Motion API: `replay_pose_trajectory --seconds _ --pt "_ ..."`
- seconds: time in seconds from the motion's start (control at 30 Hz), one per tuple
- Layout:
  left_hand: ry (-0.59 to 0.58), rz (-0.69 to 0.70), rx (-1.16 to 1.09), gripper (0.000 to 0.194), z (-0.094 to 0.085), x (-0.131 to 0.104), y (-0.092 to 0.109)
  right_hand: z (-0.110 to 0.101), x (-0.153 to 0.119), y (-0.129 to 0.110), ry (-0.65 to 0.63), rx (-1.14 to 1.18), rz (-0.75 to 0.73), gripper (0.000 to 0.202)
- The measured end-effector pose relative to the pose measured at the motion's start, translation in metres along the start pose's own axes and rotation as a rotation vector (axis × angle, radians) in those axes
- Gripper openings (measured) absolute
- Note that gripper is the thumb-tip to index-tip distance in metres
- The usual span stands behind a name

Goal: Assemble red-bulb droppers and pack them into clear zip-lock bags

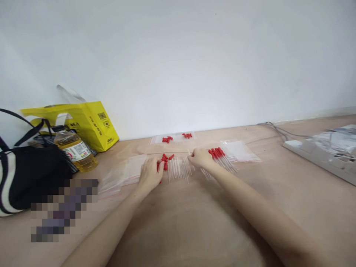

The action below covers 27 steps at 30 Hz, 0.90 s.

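My left hand (151, 171) is at a small pile of red rubber bulbs (164, 158), its fingers bent over the pile's left side; whether it grips a bulb is too small to tell. My right hand (200, 158) pinches the end of a thin clear tube (189, 152). Between the hands lies a row of clear thin tubes (179, 168) without bulbs. Right of my right hand, several tubes with red bulbs on their ends (218, 152) lie side by side, partly hidden by that hand.
Clear plastic bags (122, 174) lie left, and more bags (240, 151) right. Near the wall, another bag (155, 139) lies by red bulbs. A yellow bag (102, 126), an oil bottle (78, 152) and a black bag (39, 174) stand left; a white power strip (319, 159) is right.
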State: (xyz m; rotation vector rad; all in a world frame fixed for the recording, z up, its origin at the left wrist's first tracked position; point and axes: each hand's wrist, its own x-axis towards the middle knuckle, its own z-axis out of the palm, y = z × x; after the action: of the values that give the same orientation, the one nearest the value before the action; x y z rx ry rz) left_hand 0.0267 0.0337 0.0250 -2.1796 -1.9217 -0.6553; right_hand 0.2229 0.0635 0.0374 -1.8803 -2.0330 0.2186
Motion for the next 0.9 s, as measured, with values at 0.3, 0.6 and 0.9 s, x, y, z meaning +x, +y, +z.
replay_pose_trajectory --seconds 0.3,0.6,0.9 --pt "0.093 0.548 -0.109 0.016 0.017 -0.054 0.03 0.017 -0.065 0.051 0.444 -0.092 -0.776 0.022" --pt "0.167 0.534 -0.162 0.016 0.016 -0.056 0.034 0.034 -0.079 0.054 0.538 0.007 -0.863 0.025" --pt "0.199 0.539 -0.197 0.017 0.014 -0.056 0.036 0.034 -0.081 0.049 0.631 -0.078 -0.846 0.02"
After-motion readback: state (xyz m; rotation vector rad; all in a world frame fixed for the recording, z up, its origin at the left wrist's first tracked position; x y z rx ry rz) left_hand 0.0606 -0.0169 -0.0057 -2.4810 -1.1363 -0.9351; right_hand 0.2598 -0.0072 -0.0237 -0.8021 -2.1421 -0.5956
